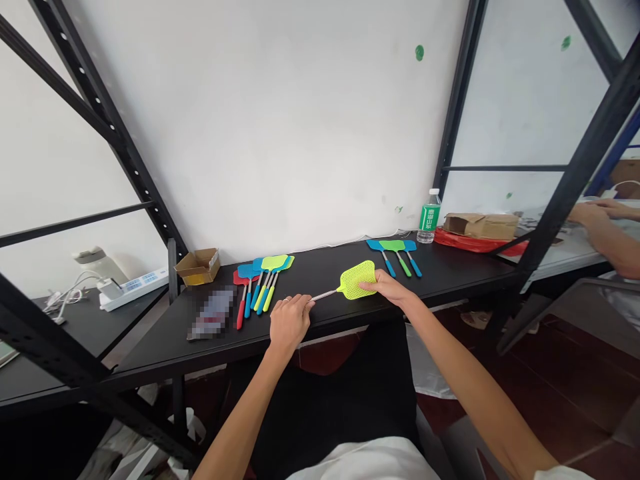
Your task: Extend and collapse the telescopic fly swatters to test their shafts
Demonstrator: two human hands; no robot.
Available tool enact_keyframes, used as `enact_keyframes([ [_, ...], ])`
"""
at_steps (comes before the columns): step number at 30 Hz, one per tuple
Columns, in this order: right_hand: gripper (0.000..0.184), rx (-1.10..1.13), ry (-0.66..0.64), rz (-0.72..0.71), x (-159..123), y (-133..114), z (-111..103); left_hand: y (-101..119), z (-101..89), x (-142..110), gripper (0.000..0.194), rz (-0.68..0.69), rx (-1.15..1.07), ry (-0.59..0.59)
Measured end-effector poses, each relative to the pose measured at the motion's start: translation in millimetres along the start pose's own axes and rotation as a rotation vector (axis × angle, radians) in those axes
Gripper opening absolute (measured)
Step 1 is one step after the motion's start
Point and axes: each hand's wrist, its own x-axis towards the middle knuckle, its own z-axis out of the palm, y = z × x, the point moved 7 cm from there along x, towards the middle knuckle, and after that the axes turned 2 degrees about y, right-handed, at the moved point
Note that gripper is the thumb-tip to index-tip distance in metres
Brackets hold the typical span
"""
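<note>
With the plastic bottle (pixel 429 217) taken as landmark, a transparent body, a green label and a white cap are seen at the back of the black table (pixel 325 259); its contents cannot be made out. Well to the bottle's left, a small open-topped cardboard box (pixel 197 272) is placed, its inside too small to read. Just to the bottle's right, a creased brown carton (pixel 480 225) is laid on a glossy red bag (pixel 463 241); what either contains is not shown.

In front of the bottle and to its left, a yellow-green fly swatter (pixel 357 280) is held level above the table's front part. Its handle end is enclosed by the left hand (pixel 290 321), whose fingers are curled over it, knuckles up, with a ring worn. The rim of its head is pinched by the right hand (pixel 386 287), the forearm being angled in from the lower right. Both grips are closed on the swatter.

The head is flat, rounded at the corners and pierced with a fine grid; a thin metallic rod is joined to it. Near the bottle, on its left, three blue and green swatters (pixel 394 246) are fanned out. Farther left, overlapping red, blue and yellow-green swatters (pixel 274 264) are spread beside a blurred flat item (pixel 213 313).
</note>
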Motion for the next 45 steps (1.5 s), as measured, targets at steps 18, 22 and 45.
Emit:
enact_keyframes([
  [18, 0.045, 0.156, 0.209, -0.058, 6.7, 11.0, -24.3, -3.4, -1.6, 1.3, 0.031, -0.059, -0.012, 0.002],
  [22, 0.04, 0.207, 0.201, -0.018, 7.3, 14.9, -23.8, -7.1, -2.1, 0.4, 0.021, -0.107, -0.032, -0.012],
  [45, 0.044, 0.019, 0.035, -0.067, 4.0, 5.7, -7.4, -4.9, -4.1, -0.9, 0.026, -0.087, -0.049, 0.026],
])
